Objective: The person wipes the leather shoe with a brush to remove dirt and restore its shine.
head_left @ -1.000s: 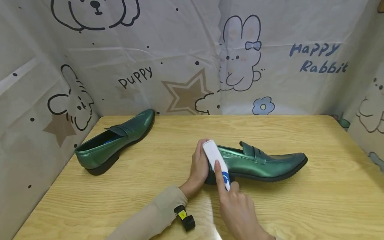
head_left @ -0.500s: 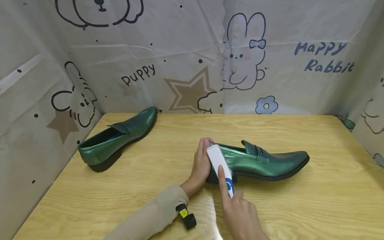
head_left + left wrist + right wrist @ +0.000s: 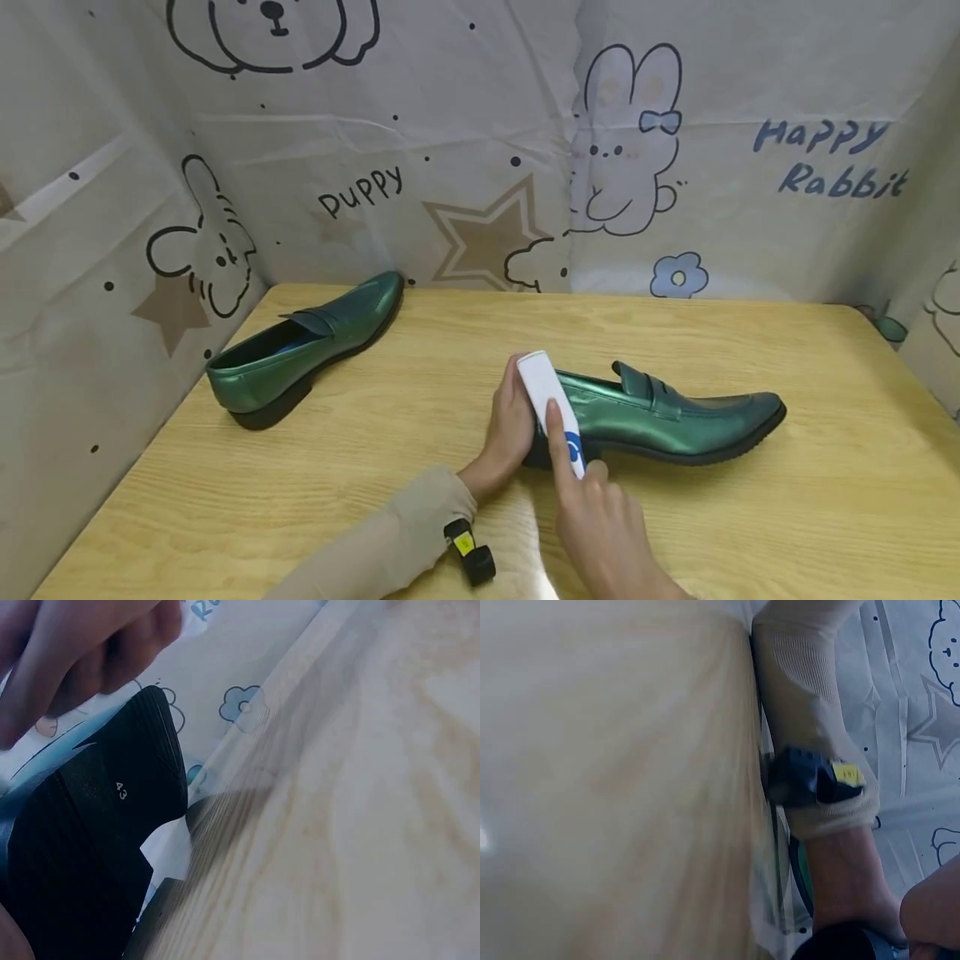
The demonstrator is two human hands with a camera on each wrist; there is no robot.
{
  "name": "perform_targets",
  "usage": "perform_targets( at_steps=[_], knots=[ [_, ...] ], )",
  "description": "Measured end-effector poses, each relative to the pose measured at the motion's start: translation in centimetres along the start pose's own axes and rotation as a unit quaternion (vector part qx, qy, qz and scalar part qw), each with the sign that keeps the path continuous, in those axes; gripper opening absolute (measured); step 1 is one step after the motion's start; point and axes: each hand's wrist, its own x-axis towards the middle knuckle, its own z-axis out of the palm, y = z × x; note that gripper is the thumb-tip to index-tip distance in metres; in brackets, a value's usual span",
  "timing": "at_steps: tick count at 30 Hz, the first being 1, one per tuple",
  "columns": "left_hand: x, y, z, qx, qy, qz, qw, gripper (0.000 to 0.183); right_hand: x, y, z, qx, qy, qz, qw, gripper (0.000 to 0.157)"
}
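My left hand [image 3: 512,421] grips the heel end of a metallic green loafer [image 3: 660,429], whose toe points right. In my right hand [image 3: 603,525] is a white brush [image 3: 542,385] with a blue mark, the index finger laid straight along its back. The brush lies against the loafer's side near the heel; its bristles are hidden behind the white back. In the left wrist view the loafer's black sole [image 3: 90,817] shows a "43", with the right hand [image 3: 90,656] above it. In the right wrist view, the black heel [image 3: 840,943] shows beside the left wrist.
A matching green loafer [image 3: 270,371] stands at the table's left rear, toe pointing back and right. The wooden table [image 3: 405,375] meets a printed cloth [image 3: 360,100] at the back and sides. A black wrist strap [image 3: 472,554] sits on the left sleeve.
The brush slid down along the heel side about half a second ago and is now back up. The left hand keeps its hold. The head view has shifted slightly.
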Motion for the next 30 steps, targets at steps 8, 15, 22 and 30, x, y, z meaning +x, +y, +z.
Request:
perform_targets(
  at_steps=[8,15,22,30],
  knots=[
    [-0.1,-0.1,0.4,0.003,-0.019,0.012,0.9998,0.041,0.7,1.4,0.2,0.005,0.002,0.013,1.0,0.096],
    [0.6,0.0,0.1,0.03,-0.011,0.013,0.9994,0.039,-2.2,0.8,-0.8,0.014,-0.079,0.048,0.996,0.105],
    [1.0,-0.4,-0.3,0.023,0.0,-0.03,0.9993,0.041,-3.6,0.3,-0.8,0.025,-0.129,0.078,0.988,0.114],
    [0.9,-0.2,-0.1,0.016,0.011,-0.028,0.9994,0.04,-0.6,1.1,-0.2,0.022,-0.058,0.021,0.998,0.104]
  ],
)
